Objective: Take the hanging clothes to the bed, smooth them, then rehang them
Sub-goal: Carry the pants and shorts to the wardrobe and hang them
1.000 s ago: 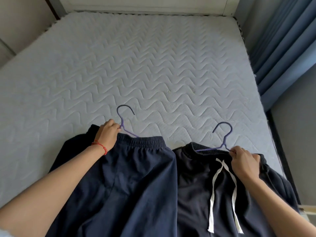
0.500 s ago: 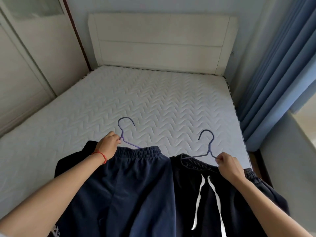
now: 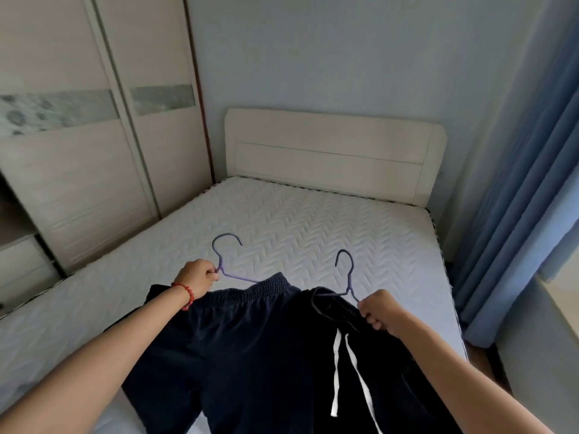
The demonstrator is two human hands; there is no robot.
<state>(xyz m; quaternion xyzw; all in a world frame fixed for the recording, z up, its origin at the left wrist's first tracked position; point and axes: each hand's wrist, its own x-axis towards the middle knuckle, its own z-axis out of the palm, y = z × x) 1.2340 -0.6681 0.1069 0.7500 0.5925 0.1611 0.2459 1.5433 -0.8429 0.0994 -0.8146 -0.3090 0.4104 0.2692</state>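
Note:
Two dark garments hang from purple hangers above the near end of the bed (image 3: 313, 220). My left hand (image 3: 197, 278) grips the left hanger (image 3: 223, 256), which carries navy shorts (image 3: 238, 339) with an elastic waistband. My right hand (image 3: 380, 313) grips the right hanger (image 3: 346, 274), which carries black shorts (image 3: 385, 371) with a white drawstring (image 3: 336, 371). The two garments overlap in the middle and their lower parts run out of view at the bottom.
The quilted white mattress stretches to a cream headboard (image 3: 332, 151). A sliding-door wardrobe (image 3: 78, 151) stands along the left side. Blue curtains (image 3: 526, 214) hang on the right, close to the bed's edge.
Both hands have lifted the hangers, and the garments have come up off the mattress. The view has tilted upward, so the headboard, the wardrobe and the wall now show.

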